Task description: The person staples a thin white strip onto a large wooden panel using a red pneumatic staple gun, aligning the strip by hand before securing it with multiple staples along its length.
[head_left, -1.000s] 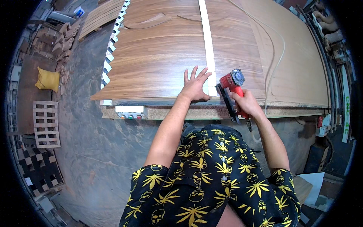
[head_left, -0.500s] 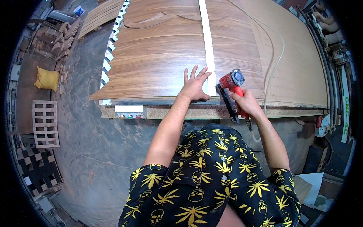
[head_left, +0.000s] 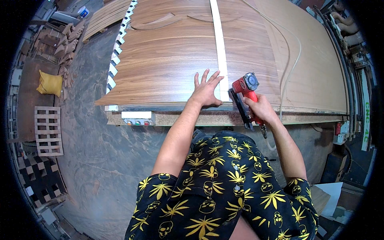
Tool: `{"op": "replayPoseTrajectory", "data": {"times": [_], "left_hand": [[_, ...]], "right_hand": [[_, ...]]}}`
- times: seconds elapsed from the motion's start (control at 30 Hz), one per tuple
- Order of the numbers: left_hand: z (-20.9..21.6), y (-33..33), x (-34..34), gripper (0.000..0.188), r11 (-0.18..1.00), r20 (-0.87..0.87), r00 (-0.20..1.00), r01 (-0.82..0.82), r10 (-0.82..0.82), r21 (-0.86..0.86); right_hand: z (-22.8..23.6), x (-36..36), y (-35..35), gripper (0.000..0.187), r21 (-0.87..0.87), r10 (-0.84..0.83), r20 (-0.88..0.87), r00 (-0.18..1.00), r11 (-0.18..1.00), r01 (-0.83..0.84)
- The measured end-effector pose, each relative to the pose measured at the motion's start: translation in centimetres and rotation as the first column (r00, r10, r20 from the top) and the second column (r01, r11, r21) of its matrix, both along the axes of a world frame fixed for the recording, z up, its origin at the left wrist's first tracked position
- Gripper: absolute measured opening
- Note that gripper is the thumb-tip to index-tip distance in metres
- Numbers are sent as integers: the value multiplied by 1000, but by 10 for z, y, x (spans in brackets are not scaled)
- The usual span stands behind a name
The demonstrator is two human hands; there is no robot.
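The long pale wooden strip lies lengthwise on the big brown veneered panel, its near end at the front edge. Left hand presses flat, fingers spread, beside it, right hand is wrapped around the red pneumatic nail gun, nose at that end. Looks like fastening's only starting, whole length left.

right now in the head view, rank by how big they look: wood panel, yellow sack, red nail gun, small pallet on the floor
1. wood panel
2. pallet
3. nail gun and yellow sack: look about alike, and the gun is nearer the camera, so no ranking.
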State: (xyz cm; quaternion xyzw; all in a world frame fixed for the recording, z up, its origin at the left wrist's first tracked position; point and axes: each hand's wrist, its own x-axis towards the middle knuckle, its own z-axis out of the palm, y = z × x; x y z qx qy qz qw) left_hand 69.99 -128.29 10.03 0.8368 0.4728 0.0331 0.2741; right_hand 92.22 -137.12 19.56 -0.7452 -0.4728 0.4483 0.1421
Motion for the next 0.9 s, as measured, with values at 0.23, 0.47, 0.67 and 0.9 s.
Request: {"op": "replayPoseTrajectory", "data": {"times": [0.23, 0.47, 0.67, 0.9], "left_hand": [[-1, 0, 1, 116, 1000, -8, 1000, 1, -1, 6], [7, -1, 1, 115, 1000, -25, 1000, -6, 5, -16], [5, 0, 1, 114, 1000, -22, 1000, -6, 6, -9], [7, -2, -2, 113, 1000, -14, 1000, -16, 16, -3]], "right_hand": [[-7, 3, 0, 41, 20, 7, -10, 1000, 1000, -6], [-3, 3, 0, 40, 20, 14, -9, 1000, 1000, -14], [-4, 3, 0, 40, 30, 18, 2, 1000, 999, -18], [16, -5, 2, 31, 1, -19, -53, 998, 1000, 19]]}}
